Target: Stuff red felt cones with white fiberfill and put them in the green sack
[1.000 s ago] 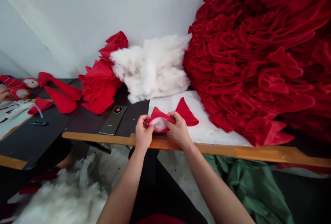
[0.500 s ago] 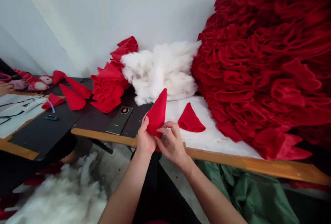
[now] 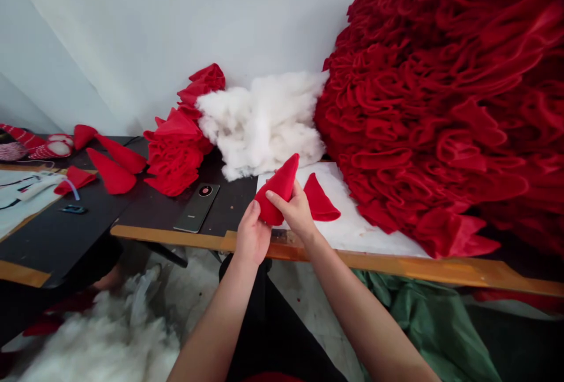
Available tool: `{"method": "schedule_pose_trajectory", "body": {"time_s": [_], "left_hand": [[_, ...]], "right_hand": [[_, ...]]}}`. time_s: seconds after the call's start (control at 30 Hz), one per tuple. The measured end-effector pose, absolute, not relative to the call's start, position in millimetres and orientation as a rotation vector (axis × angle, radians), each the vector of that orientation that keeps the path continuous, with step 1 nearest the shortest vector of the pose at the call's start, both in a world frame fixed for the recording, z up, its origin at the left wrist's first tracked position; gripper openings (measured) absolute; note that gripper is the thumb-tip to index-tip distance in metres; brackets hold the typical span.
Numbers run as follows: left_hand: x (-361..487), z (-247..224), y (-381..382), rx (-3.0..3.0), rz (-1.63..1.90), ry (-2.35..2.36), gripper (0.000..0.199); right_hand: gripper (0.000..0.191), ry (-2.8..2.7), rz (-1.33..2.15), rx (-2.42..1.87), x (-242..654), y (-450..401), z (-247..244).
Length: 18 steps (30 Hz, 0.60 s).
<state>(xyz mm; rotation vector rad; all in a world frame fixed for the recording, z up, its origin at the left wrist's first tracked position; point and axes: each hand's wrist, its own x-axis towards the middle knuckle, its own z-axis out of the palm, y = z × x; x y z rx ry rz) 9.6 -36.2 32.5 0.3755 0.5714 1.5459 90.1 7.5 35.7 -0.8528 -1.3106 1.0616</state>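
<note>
Both my hands hold a red felt cone (image 3: 278, 189) up over the table's front edge, its tip pointing up and to the right. My left hand (image 3: 252, 235) cups its lower end, and the fingers of my right hand (image 3: 296, 211) press against its side. Its open end is hidden, so I cannot see any filling inside. Just beyond my right hand, a second red felt cone (image 3: 319, 200) lies flat on a sheet of white paper (image 3: 365, 226). A mound of white polyester stuffing (image 3: 259, 126) sits behind the paper.
A huge heap of ruffled red felt (image 3: 432, 106) fills the right side, and a smaller heap (image 3: 174, 156) stands left of the stuffing. A smartphone (image 3: 197, 207) lies on the black tabletop (image 3: 229, 208). More red cones (image 3: 112, 171) lie further left. Loose stuffing (image 3: 101, 341) lies below.
The white filling showing at the cone's mouth earlier is now out of sight. My hands have turned the cone tip-up, and it now leans right. The view has shifted slightly.
</note>
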Motion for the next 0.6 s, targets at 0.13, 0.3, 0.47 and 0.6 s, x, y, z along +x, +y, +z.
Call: {"method": "schedule_pose_trajectory", "body": {"time_s": [0.13, 0.3, 0.47, 0.6], "left_hand": [[9, 28, -35, 0.309, 1.607, 0.568, 0.028], [6, 29, -31, 0.063, 1.560, 0.643, 0.029], [7, 38, -31, -0.119, 1.408, 0.564, 0.035], [9, 43, -31, -0.137, 1.399, 0.528, 0.036]], "right_hand": [[0.047, -1.343, 1.048, -0.872, 91, 6, 33], [0.064, -1.455, 1.423, -0.645, 101, 8, 29], [0.054, -1.248, 1.394, -0.737, 102, 12, 19], [0.071, -1.193, 1.365, -0.649, 98, 9, 11]]}}
